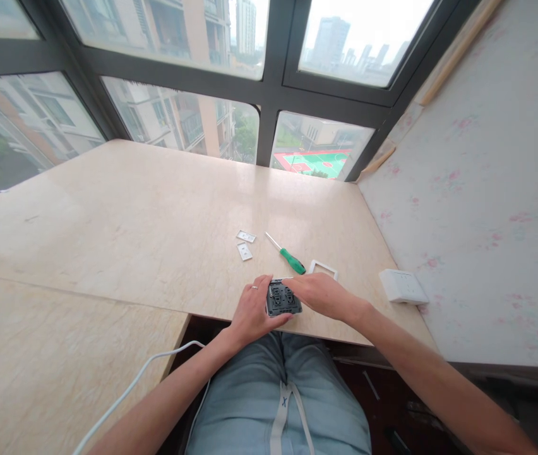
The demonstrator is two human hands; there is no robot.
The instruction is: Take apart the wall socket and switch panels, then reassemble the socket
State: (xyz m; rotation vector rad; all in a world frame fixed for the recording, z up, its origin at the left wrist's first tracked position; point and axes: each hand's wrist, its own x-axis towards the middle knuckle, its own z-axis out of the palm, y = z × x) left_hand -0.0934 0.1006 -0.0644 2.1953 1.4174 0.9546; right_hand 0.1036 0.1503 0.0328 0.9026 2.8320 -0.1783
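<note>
My left hand (252, 311) grips a dark grey wall switch (284, 299) by its left side, thumb along the near edge. The cover is off, and two inner modules show on its face. Over the far right corner of the switch, my right hand (319, 294) is closed, its fingertips at the top edge and partly hidden. Just beyond lies a screwdriver (292, 260) with a green handle, its shaft pointing away to the left. A white switch frame (324, 268) rests behind my right hand. Two small white rocker plates (246, 236) lie left of the screwdriver.
The pale marble-patterned sill (155, 215) runs to dark window frames (269, 95). On the right, a white box (403, 285) stands by the papered wall (487, 208). A white cable (143, 366) crosses the near left ledge. My legs (269, 379) are under the front edge.
</note>
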